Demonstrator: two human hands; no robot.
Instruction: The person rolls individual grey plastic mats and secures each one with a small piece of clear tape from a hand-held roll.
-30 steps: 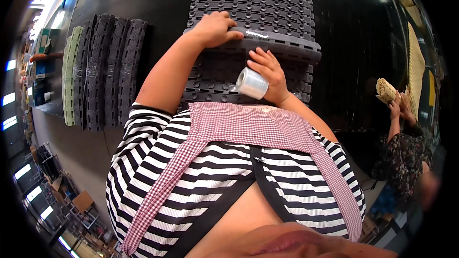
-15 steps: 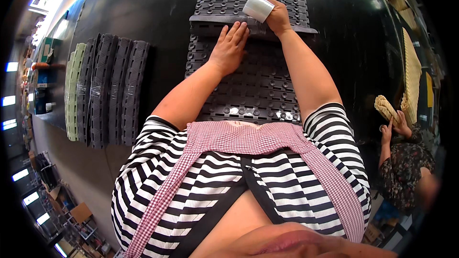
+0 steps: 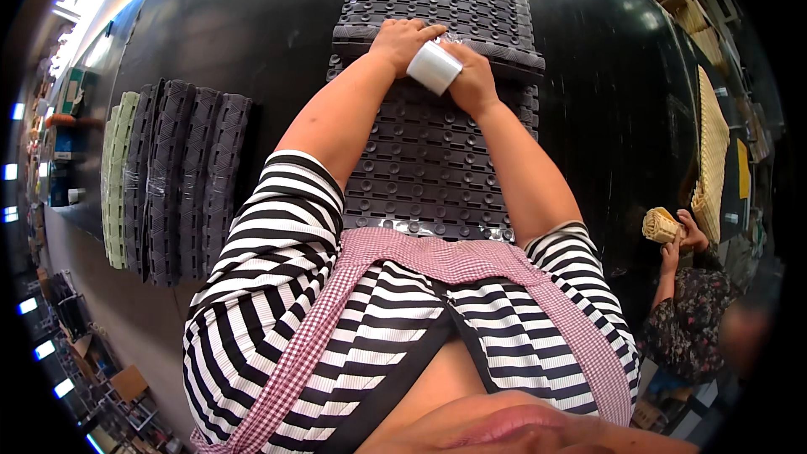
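Note:
A dark grey suction-cup mat (image 3: 420, 168) lies on the table in front of me, with a folded or rolled strip (image 3: 357, 34) of mat across it. My left hand (image 3: 403, 44) rests on that strip, fingers stretched toward the right. In my right hand (image 3: 473, 80) is a wide roll of clear tape (image 3: 435, 68), gripped from its right side and tilted. A bit of shiny film shows between the two hands. My right fingertips are partly hidden behind the roll.
Several rolled grey mats (image 3: 197, 181) and pale green ones (image 3: 118, 181) stand side by side at left, some wrapped in clear film. At right, a co-worker's hands (image 3: 685, 240) hold a rolled beige mat (image 3: 661, 224) beside a stack of beige mats (image 3: 711, 143).
The tape roll and my right hand have come nearer and slightly left, below the strip. My left hand has moved up onto the strip, its fingers now turned right.

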